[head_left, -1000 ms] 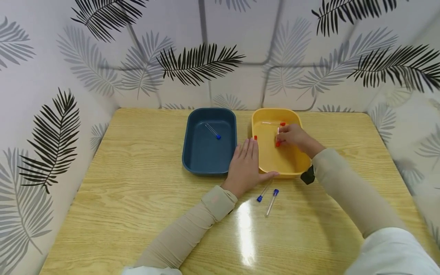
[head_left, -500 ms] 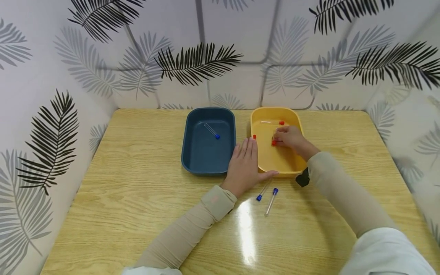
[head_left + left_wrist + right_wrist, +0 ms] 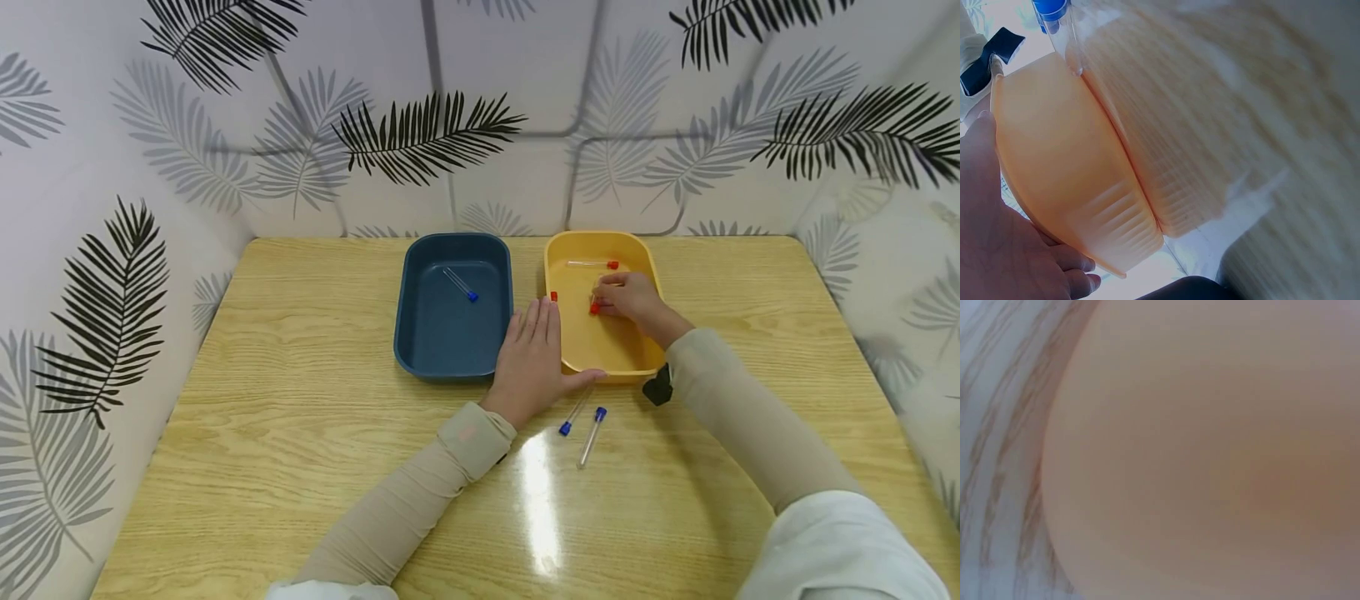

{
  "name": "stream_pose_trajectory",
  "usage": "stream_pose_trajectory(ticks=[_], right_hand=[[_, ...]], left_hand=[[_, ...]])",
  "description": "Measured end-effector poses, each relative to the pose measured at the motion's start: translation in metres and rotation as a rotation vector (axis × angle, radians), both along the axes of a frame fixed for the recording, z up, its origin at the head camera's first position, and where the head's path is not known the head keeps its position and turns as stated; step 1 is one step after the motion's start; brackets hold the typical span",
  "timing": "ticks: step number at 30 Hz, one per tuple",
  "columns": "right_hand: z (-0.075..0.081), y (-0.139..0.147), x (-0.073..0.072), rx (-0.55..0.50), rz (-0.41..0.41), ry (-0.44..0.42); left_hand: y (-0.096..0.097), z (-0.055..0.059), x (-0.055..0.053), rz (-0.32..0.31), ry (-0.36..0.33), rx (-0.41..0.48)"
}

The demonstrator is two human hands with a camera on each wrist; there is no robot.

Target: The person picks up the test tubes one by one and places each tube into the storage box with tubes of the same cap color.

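My right hand is inside the yellow tray, its fingertips pinching a red-capped test tube low over the bottom. The fingers partly hide that tube. My left hand lies flat with straight fingers against the tray's left side, the thumb along the near rim. In the left wrist view the same hand touches the tray's rim. Another red-capped tube lies at the tray's far end. A red cap shows just beyond my left fingertips.
Left of the yellow tray stands a dark blue tray with a blue-capped test tube in it. Two more blue-capped tubes, one farther and one nearer, lie on the wooden table. The right wrist view is a blurred close-up.
My right hand has shifted slightly left with the red-capped tube and lowered it toward the tray bottom. My left hand has stayed against the yellow tray.
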State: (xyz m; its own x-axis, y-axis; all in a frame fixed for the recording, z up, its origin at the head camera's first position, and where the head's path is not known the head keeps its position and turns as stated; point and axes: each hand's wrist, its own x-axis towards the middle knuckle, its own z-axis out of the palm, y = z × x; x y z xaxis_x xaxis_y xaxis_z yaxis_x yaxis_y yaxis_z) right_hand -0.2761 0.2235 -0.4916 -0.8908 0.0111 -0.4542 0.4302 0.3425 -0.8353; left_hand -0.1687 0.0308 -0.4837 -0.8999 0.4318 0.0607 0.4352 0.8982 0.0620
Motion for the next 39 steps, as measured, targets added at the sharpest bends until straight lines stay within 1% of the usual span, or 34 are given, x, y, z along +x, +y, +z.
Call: stream_pose_trajectory(ticks=[8,11,15,25,32,39], right_hand=[[0.0012,0.0014,0.0013,-0.017,0.015,-0.003],[0.0016,0.0016,0.0013,-0.006,0.006,-0.01],[0.0019,0.0019,0.0015,-0.023,-0.002,-0.013],[0.0045,0.0001,0.0032,-0.034,0.009,-0.002],[0.0044,-0.0003,0.0051,-0.076,0.004,0.015],[0.0039,-0.0002,0.0058,-0.074,0.011,0.034]], left_hand=[[0.0008,0.001,0.0002,0.002,-0.009,0.0],[0.001,0.0017,0.0004,0.0,-0.009,0.002],[0.0013,0.0024,0.0005,0.0,-0.013,-0.003],[0.001,0.0053,0.002,0.007,-0.031,-0.011],[0.0012,0.0043,0.0015,0.011,-0.047,-0.022],[0.0013,0.0028,0.0011,0.009,-0.042,-0.014]])
